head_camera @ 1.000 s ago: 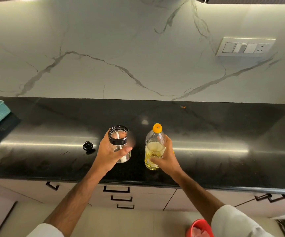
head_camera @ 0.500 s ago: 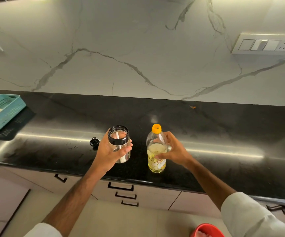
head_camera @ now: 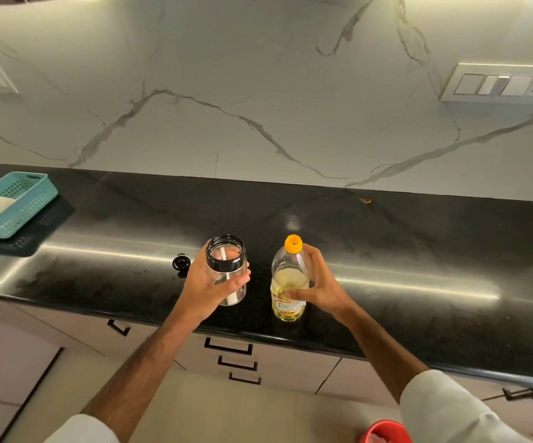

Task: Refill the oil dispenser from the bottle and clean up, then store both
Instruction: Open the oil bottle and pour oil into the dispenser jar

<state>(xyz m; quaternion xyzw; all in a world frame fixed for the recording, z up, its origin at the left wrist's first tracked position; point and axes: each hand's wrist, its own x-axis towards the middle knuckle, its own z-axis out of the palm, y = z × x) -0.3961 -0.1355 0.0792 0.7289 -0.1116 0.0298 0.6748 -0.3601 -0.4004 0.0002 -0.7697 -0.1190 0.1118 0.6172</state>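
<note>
Dispenser [head_camera: 227, 270], mouth uncovered, gripped by left hand [head_camera: 209, 290]; bottle [head_camera: 289, 282] (still capped) at its 3 o'clock, grasped by right hand [head_camera: 318, 287]. Recommend uncapping, then pouring slowly.

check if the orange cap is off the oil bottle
No, the orange cap sits on the neck of the bottle, which the right hand holds upright on the counter.

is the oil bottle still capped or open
Capped: the orange cap sits on the neck of the oil bottle, which stands upright on the counter in the right hand.
</note>
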